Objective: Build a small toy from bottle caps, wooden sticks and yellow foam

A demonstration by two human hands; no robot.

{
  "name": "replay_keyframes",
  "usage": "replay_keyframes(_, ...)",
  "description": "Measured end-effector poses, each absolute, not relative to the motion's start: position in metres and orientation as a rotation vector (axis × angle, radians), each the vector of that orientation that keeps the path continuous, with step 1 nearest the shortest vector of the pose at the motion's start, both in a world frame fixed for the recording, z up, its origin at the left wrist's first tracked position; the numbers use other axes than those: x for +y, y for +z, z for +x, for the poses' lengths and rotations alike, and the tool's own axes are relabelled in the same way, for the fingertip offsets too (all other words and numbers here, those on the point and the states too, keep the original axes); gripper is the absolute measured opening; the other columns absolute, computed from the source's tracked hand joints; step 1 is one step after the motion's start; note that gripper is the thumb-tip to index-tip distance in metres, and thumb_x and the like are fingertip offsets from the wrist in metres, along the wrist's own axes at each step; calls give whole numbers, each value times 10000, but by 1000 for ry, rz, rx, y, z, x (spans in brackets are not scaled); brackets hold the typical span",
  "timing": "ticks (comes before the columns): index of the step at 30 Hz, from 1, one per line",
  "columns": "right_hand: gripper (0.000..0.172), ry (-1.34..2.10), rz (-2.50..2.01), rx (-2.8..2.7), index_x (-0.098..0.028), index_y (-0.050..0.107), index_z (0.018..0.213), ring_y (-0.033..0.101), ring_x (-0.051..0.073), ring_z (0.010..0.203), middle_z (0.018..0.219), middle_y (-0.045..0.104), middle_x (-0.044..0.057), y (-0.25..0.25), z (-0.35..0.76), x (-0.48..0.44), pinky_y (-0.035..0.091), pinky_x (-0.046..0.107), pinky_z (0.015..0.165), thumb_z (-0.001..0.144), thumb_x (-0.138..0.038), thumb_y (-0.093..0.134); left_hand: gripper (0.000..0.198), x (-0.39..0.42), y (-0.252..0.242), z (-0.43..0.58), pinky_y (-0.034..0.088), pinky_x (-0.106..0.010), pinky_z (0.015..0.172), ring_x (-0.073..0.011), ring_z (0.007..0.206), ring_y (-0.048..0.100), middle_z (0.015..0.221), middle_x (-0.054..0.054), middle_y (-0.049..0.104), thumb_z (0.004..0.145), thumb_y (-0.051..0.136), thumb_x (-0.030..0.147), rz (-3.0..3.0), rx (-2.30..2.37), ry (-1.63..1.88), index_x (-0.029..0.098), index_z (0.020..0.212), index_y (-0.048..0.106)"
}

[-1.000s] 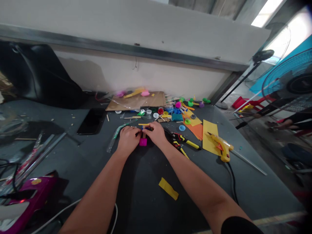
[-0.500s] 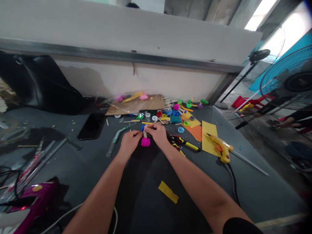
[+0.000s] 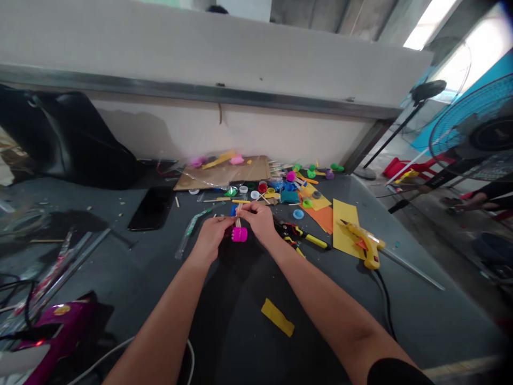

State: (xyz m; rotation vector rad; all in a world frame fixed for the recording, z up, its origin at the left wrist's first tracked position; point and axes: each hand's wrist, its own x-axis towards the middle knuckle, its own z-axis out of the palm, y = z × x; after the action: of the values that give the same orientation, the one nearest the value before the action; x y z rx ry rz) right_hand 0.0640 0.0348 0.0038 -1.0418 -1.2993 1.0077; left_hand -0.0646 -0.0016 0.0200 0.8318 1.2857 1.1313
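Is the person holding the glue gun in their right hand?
No, the right hand is pinching a craft stick, while the yellow glue gun rests on a yellow paper sheet off to the side.

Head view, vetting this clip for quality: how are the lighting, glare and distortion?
Head view: the metal wall rail bows from lens distortion; the bright opening at upper right glares white; the left hand and right hand stay sharp.
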Motion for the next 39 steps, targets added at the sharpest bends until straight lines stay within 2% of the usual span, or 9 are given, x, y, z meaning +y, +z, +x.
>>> replay_keyframes(8, 159, 940, -1065, -1362, -188, 651, 639, 523, 128, 613, 655, 600, -19, 6, 63, 33, 421, 245, 596, 638, -344, 681, 163, -2, 27, -61, 373, -217, 479, -74, 465, 465, 540, 0, 588, 532, 744, 237, 632, 1207, 1149, 119, 607, 660)
replay_keyframes(13, 141, 897, -1059, -1375, -190, 642, 628, 507, 121, 596, 651, 588, -21, 9, 62, 31, 408, 239, 580, 661, -326, 664, 107, -1, 24, -60, 386, -218, 491, -75, 476, 473, 547, 14, 588, 567, 716, 220, 609, 1166, 1145, 143, 588, 645)
replay_keyframes(24, 118, 817, -1101, -1366, -192, 637, 658, 564, 148, 677, 703, 639, 2, 10, 61, 26, 447, 259, 646, 695, -304, 647, 58, -1, 25, -58, 389, -234, 517, -85, 496, 499, 542, 20, 584, 597, 697, 191, 558, 1123, 1155, 153, 603, 654)
replay_keyframes(39, 132, 768, -1122, -1356, -189, 649, 676, 583, 161, 732, 727, 640, 9, 6, 57, 25, 462, 285, 709, 716, -314, 642, 126, 1, 18, -59, 391, -226, 513, -83, 495, 499, 546, 24, 582, 570, 725, 234, 614, 1086, 1176, 141, 635, 671)
